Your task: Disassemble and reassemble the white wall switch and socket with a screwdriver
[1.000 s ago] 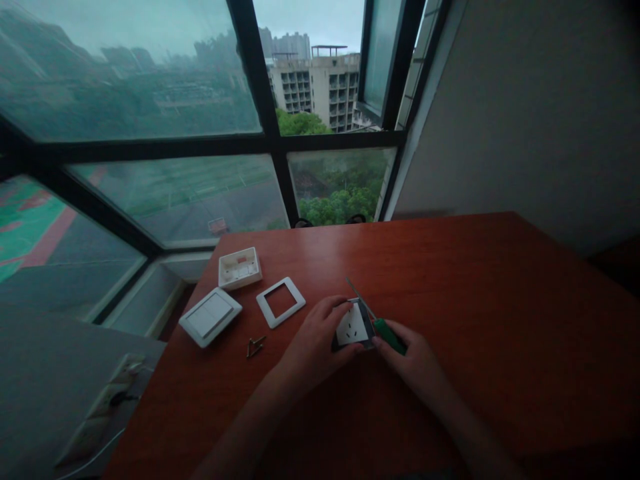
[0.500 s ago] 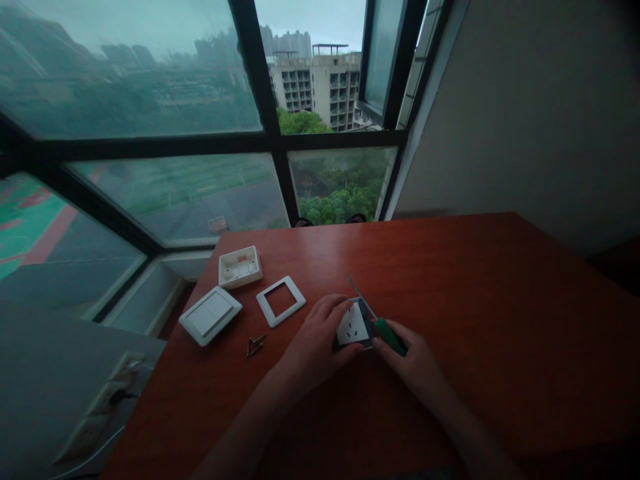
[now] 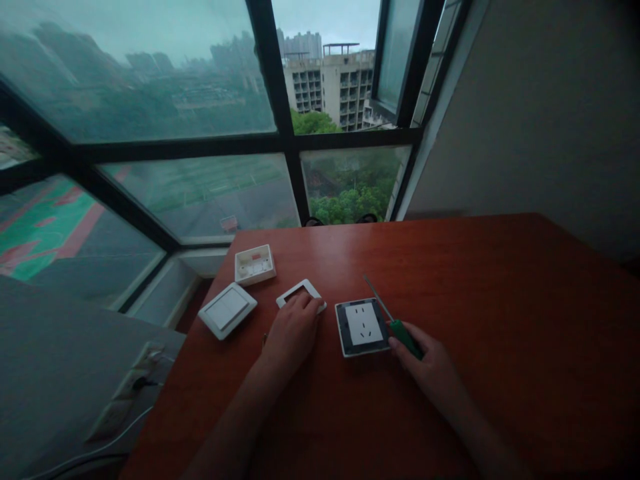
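Observation:
My left hand (image 3: 293,327) is over a white cover frame (image 3: 286,298), fingers curled and closed on its near right side; the hand hides part of the frame. To the right, a wall socket (image 3: 364,325) with a white face and dark surround lies face up on the table. My right hand (image 3: 425,353) grips a screwdriver (image 3: 404,337) by its green handle, the shaft pointing up and left. Its fingertips are at the socket's right edge; whether they touch it I cannot tell. A brass-coloured screw (image 3: 265,340) peeks out beside my left hand.
A white light switch (image 3: 228,311) lies on the left of the reddish wooden table (image 3: 480,287), with an open white back box (image 3: 255,265) behind it. Windows border the far side. Below left, a power strip (image 3: 125,387) with cables is fixed near the wall.
My left hand has left the socket and moved left onto the cover frame, which has shifted slightly. My right hand still has the screwdriver beside the socket. The view has swung a little left.

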A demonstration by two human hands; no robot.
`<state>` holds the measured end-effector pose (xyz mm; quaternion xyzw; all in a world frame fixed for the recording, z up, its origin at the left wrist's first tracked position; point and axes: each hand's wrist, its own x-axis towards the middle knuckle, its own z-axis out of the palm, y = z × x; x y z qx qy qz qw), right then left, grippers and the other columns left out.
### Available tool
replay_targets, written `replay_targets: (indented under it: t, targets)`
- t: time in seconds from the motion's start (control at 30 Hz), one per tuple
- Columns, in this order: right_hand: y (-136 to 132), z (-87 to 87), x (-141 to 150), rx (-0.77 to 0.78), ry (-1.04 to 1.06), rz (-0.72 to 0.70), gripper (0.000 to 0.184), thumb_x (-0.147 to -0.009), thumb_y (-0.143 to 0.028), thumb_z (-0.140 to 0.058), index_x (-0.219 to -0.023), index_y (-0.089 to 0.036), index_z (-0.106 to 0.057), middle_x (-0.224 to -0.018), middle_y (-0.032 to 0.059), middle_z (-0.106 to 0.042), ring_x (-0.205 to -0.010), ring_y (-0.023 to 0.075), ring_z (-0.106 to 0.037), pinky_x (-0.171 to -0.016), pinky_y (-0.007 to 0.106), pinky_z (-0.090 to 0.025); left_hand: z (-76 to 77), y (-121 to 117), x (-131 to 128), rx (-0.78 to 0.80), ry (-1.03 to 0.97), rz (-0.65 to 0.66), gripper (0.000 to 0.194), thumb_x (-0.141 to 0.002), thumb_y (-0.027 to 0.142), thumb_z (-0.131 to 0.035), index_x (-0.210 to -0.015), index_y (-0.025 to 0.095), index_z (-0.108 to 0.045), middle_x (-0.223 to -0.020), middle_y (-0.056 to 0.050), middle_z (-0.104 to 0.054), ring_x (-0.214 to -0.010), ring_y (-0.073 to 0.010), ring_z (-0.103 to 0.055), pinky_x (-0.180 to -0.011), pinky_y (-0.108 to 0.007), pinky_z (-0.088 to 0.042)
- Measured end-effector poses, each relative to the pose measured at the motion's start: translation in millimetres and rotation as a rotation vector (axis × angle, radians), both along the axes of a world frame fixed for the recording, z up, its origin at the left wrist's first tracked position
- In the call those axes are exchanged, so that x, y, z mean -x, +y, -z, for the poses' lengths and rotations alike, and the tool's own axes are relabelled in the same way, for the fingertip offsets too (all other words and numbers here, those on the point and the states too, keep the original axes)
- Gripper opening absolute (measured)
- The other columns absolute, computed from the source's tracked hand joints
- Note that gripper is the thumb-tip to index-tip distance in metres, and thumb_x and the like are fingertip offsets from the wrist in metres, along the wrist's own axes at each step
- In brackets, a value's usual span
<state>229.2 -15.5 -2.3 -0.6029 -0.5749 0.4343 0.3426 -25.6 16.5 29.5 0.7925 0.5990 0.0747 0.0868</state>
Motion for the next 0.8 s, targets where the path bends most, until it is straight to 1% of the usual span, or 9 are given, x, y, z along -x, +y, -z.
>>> replay_targets:
  t: [0.13,0.23,0.3,0.4,0.5,0.57,0.67,0.8]
  targets:
    - [-0.4,1.3,-0.3,-0.007,-0.029,0.015,0.041,-0.082,-0.046,-0.059,-0.109,-0.017,-0.069,-0.108,0.0118,-0.073,-0.102,0.0306,-0.066,-0.087,0.042,-0.051,2.3,-0.7,-9.1,0.004,-0.069,0.110,0.027,-0.091,0.009,-0.045,-0.110,0.021,-0.061,-0.112,-0.008,-0.062,-0.102,-0.0235,-0.058,-0.089,-0.039,-0.046]
    - [0.4,1.6,-1.7,-0.007,-0.051,0.017,0.041,-0.081,-0.046,-0.059,-0.109,-0.017,-0.069,-0.108,0.0124,-0.073,-0.104,0.0318,-0.066,-0.087,0.043,-0.052,0.8,-3.1,-9.3,-0.021,-0.091,0.116,0.027,-0.091,0.011,-0.047,-0.111,0.022,-0.061,-0.116,-0.008,-0.062,-0.106,-0.0248,-0.058,-0.093,-0.042,-0.045]
    - [1.5,0.7,-2.8,-0.006,-0.063,0.003,0.041,-0.081,-0.047,-0.059,-0.108,-0.017,-0.070,-0.109,0.0123,-0.073,-0.104,0.0318,-0.066,-0.087,0.043,-0.051,-1.3,-8.7,-4.0,-0.053,-0.085,0.085,0.027,-0.090,0.012,-0.049,-0.112,0.022,-0.061,-0.121,-0.009,-0.061,-0.109,-0.0265,-0.057,-0.095,-0.045,-0.045]
    - [2.9,-1.7,-3.8,-0.001,-0.077,-0.017,0.042,-0.082,-0.046,-0.059,-0.111,-0.017,-0.069,-0.111,0.0119,-0.072,-0.104,0.0311,-0.066,-0.088,0.043,-0.051,-5.0,-25.3,14.2,-0.106,-0.044,-0.005,0.031,-0.086,0.011,-0.052,-0.114,0.021,-0.060,-0.126,-0.010,-0.058,-0.113,-0.0293,-0.056,-0.096,-0.047,-0.045]
    - [3.3,-3.0,-3.5,0.009,-0.087,-0.024,0.043,-0.082,-0.047,-0.059,-0.112,-0.017,-0.069,-0.112,0.0122,-0.072,-0.104,0.0311,-0.066,-0.089,0.044,-0.051,-6.6,-49.0,39.9,-0.150,-0.022,-0.129,0.028,-0.088,0.016,-0.051,-0.115,0.019,-0.059,-0.124,-0.011,-0.058,-0.111,-0.0295,-0.057,-0.096,-0.047,-0.047]
    - [3.2,-2.8,-2.8,0.009,-0.091,-0.018,0.042,-0.082,-0.046,-0.059,-0.111,-0.017,-0.069,-0.113,0.0121,-0.072,-0.106,0.0316,-0.065,-0.091,0.045,-0.050,-5.4,-63.9,55.4,-0.156,-0.032,-0.190,0.026,-0.089,0.022,-0.051,-0.113,0.020,-0.058,-0.121,-0.010,-0.058,-0.105,-0.0279,-0.060,-0.091,-0.045,-0.051]
    - [2.9,-2.7,-1.3,0.001,-0.097,-0.005,0.041,-0.081,-0.045,-0.060,-0.110,-0.018,-0.070,-0.112,0.0116,-0.072,-0.107,0.0323,-0.065,-0.092,0.046,-0.050,0.8,-77.4,69.7,-0.152,-0.048,-0.217,0.025,-0.090,0.025,-0.051,-0.113,0.023,-0.057,-0.120,-0.008,-0.058,-0.101,-0.0254,-0.063,-0.088,-0.041,-0.054]
    - [2.5,-4.4,-0.1,-0.005,-0.112,-0.007,0.041,-0.080,-0.045,-0.060,-0.109,-0.018,-0.071,-0.111,0.0114,-0.073,-0.106,0.0320,-0.065,-0.089,0.045,-0.051,12.9,-76.9,72.8,-0.174,-0.081,-0.173,0.027,-0.092,0.024,-0.049,-0.117,0.022,-0.057,-0.114,-0.009,-0.060,-0.097,-0.0239,-0.064,-0.085,-0.038,-0.056]
